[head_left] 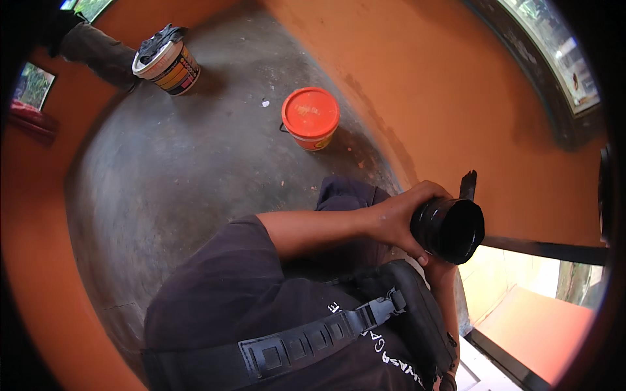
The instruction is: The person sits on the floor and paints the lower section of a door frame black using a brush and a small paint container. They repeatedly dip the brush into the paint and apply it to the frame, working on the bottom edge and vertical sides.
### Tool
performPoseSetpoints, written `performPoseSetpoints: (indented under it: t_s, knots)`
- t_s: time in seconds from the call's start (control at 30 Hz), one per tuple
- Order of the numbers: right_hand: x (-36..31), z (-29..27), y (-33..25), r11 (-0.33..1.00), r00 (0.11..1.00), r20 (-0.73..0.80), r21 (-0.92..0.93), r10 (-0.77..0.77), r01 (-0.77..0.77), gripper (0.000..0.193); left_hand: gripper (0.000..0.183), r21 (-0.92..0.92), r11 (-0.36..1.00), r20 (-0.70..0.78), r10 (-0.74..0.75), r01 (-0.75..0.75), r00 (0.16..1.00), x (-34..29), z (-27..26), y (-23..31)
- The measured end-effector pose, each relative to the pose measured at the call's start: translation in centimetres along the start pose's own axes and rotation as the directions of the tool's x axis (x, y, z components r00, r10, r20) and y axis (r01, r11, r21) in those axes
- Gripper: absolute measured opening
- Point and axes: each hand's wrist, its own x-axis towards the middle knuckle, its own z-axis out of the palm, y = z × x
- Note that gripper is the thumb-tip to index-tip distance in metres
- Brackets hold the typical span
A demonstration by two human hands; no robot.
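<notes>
My left hand (pixel 407 218) reaches across to the right and is closed around a black cylindrical can (pixel 450 228). Its round open mouth faces up and its inside looks dark. Behind the can, near the orange wall, the dark tip of what looks like a paintbrush (pixel 469 185) sticks up. From the lower right comes my right forearm, and only a small part of my right hand (pixel 443 272) shows below the can. The can covers its fingers, so whether that hand holds the brush is hidden.
A red-lidded bucket (pixel 311 112) stands on the grey floor (pixel 182 169) by the wall. Farther left, dark cloth lies on a white-lidded bucket (pixel 171 65), beside another person's leg (pixel 98 55). The orange wall (pixel 456 98) has a window (pixel 561 58); an opening lies lower right.
</notes>
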Motion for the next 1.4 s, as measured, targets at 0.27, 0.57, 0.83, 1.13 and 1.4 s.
performPoseSetpoints:
  t_s: [0.27,0.57,0.83,1.13,1.4]
  knots:
    - [3.7,1.9,1.6,0.973,0.961,-0.153,-0.003,-0.229,0.231,0.114,0.130,0.208,0.978,0.003,-0.016,0.015,1.000,-0.3,-2.3,1.2]
    - [4.7,2.7,-0.3,0.963,0.973,-0.174,0.198,-0.149,0.183,0.112,0.142,0.031,0.987,0.008,-0.156,0.156,0.988,-0.1,-3.4,0.8]
    - [5.8,3.0,-0.1,0.954,0.975,-0.147,0.227,-0.166,0.196,0.111,0.128,-0.215,0.956,-0.237,-0.251,0.201,0.938,-3.2,-6.0,0.0]
    - [8.9,3.1,-3.4,0.912,0.924,-0.137,0.164,-0.356,0.376,0.108,0.081,-0.198,0.730,-0.869,-0.440,0.654,0.228,-21.2,-12.5,-11.8]
    - [13.3,5.0,-7.0,0.864,0.864,-0.027,-0.025,-0.503,0.503,0.106,0.100,-0.328,0.056,-0.893,-0.345,0.943,-0.290,-41.9,-20.0,-19.2]
